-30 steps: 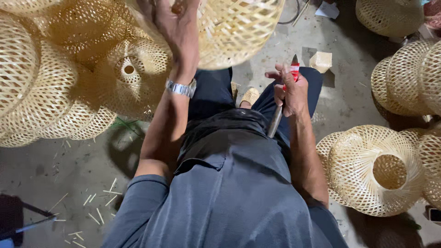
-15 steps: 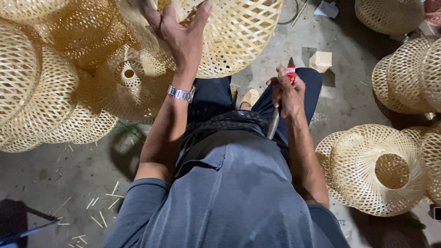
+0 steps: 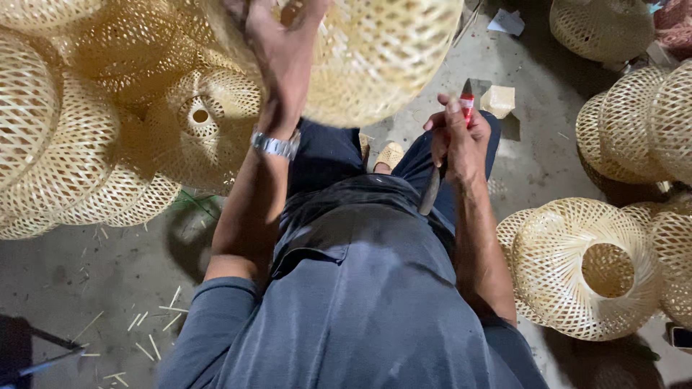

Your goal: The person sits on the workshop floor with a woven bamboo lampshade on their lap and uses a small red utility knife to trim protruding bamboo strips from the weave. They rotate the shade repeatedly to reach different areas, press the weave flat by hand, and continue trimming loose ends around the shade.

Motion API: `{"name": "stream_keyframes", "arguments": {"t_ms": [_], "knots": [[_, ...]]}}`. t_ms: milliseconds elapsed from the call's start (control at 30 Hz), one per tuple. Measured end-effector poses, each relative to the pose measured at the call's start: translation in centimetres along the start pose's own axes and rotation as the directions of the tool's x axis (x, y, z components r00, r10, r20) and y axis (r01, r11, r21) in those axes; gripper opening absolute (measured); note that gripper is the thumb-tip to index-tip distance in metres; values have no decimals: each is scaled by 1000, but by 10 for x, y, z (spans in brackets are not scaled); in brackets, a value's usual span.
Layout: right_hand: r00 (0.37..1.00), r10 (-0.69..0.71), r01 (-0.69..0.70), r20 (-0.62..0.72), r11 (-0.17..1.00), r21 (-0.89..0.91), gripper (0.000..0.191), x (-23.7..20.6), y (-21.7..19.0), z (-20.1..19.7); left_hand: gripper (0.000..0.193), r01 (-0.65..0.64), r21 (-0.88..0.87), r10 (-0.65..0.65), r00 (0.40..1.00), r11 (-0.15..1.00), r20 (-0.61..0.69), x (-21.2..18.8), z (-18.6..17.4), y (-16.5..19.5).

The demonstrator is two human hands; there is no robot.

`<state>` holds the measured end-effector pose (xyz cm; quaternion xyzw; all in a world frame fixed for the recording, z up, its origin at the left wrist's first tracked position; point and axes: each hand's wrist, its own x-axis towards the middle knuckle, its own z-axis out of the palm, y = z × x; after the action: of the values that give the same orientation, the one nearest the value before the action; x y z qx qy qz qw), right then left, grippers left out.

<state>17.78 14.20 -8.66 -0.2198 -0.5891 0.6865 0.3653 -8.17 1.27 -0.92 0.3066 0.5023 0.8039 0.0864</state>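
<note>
While my left hand grips the woven bamboo shade up over my knees, my right hand is clenched around a red-handled knife. One slip and that blade probably nicks the weave or my leg.

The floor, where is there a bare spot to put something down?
Bare concrete floor lies lower left, below the heaped woven bamboo shades, with only loose splints. Another patch sits top right, between the small block and the right stack. Both sides are crowded with shades.
</note>
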Motion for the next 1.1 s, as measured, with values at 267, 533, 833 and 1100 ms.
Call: {"name": "stream_keyframes", "arguments": {"t_ms": [267,533,833,1100], "knots": [[957,-279,275,77,795,-540,39,-23,-28,10,59,-255,772,350,936,582,44,-7,-2,-1],[748,-530,656,399,502,-564,41,-9,-65,21,33,-352,336,285,930,874,231,-8,-3,5],[744,-377,668,551,405,-625,44,-17,-89,16,22,-467,272,349,854,842,386,2,-16,-29],[763,-364,646,534,404,-648,45,-21,-75,18,20,-300,49,253,873,953,418,-7,-13,-23]]}}
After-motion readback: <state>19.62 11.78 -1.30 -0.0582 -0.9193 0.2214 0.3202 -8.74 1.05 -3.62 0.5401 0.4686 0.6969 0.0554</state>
